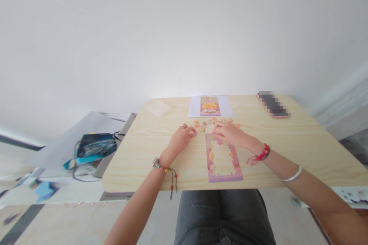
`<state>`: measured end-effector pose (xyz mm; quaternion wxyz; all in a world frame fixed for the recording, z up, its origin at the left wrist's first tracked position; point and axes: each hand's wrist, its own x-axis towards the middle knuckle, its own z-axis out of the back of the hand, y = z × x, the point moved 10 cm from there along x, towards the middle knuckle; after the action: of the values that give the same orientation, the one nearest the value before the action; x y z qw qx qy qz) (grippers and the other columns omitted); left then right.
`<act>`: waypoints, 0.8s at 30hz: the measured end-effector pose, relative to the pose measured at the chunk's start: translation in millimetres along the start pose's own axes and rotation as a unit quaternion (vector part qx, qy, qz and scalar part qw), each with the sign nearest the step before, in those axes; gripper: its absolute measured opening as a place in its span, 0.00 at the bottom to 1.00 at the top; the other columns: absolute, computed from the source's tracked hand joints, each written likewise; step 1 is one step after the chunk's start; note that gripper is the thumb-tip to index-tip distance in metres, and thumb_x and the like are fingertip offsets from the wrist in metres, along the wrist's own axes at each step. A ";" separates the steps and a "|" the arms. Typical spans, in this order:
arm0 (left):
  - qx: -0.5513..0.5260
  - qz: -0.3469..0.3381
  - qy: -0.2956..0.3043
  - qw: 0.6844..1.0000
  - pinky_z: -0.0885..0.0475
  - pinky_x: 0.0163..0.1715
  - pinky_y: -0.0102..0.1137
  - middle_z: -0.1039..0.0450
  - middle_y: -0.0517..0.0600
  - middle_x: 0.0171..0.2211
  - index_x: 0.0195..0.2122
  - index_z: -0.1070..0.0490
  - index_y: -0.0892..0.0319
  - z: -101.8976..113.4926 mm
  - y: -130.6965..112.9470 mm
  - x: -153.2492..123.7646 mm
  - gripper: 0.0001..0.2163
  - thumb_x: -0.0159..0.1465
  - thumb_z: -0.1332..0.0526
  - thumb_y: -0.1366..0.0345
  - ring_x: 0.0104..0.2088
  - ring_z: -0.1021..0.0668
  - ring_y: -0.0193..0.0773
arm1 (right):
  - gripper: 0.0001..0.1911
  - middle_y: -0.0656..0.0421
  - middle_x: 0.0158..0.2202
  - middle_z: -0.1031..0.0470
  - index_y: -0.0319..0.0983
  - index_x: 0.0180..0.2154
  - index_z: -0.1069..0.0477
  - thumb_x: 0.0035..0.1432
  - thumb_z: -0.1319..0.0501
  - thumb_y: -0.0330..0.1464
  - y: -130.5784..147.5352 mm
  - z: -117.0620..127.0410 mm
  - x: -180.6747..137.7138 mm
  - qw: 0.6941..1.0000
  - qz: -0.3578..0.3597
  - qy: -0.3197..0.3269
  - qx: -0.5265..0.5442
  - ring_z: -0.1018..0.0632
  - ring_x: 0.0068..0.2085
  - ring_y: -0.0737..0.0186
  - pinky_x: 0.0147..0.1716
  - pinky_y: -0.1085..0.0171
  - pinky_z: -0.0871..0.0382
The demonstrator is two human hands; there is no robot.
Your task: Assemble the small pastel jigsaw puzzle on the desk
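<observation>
A jigsaw puzzle (238,168) lies on the table, its pink and purple border joined and wood showing through the middle. My right hand (228,133) reaches over its top edge, fingers bent and drawn together; whatever is under the fingertips is hidden. Left of the puzzle's top corner, my left hand (181,138) rests low over the table with thumb and fingers pinched. A small pink bit shows at those fingertips, looking like a puzzle piece. Several loose puzzle pieces (202,126) are scattered beyond and between both hands.
Behind the loose pieces lies a white sheet (194,106) with a printed pumpkin-like picture (209,106). A pale packet (159,108) is at the table's back left, a phone (274,105) at the back right. A dark bag (97,145) sits beside the table (290,149), against the left side.
</observation>
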<state>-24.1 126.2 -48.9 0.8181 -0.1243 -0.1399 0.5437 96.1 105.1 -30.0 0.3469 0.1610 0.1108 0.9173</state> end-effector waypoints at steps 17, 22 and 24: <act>0.034 0.051 -0.029 0.998 0.34 0.40 0.32 0.33 0.53 0.32 0.33 0.30 0.63 -3.6 1.3 -14.1 0.07 0.58 0.47 0.72 0.35 0.29 0.37 | 0.13 0.55 0.31 0.35 0.33 0.29 0.33 0.60 0.50 0.34 20.1 -44.2 59.6 0.996 0.057 0.055 -0.048 0.32 0.30 0.66 0.30 0.67 0.40; 0.021 0.024 -0.038 0.999 0.33 0.40 0.33 0.34 0.52 0.31 0.34 0.31 0.63 -2.1 -3.2 -14.3 0.06 0.59 0.46 0.71 0.35 0.29 0.37 | 0.13 0.54 0.33 0.35 0.33 0.31 0.34 0.60 0.50 0.35 26.8 -35.7 49.3 0.992 0.073 0.046 -0.094 0.32 0.31 0.65 0.31 0.64 0.39; 0.016 0.006 -0.044 0.999 0.33 0.40 0.33 0.35 0.52 0.32 0.35 0.32 0.63 0.6 -13.1 -14.4 0.05 0.59 0.46 0.70 0.36 0.29 0.38 | 0.10 0.54 0.34 0.35 0.34 0.33 0.34 0.59 0.48 0.34 27.6 -26.5 40.6 0.993 0.073 0.032 -0.093 0.32 0.32 0.64 0.32 0.64 0.38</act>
<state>-18.5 108.0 -45.1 0.8097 -0.0884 -0.1663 0.5558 40.9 109.6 -36.9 0.2890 0.1066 0.0244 0.9511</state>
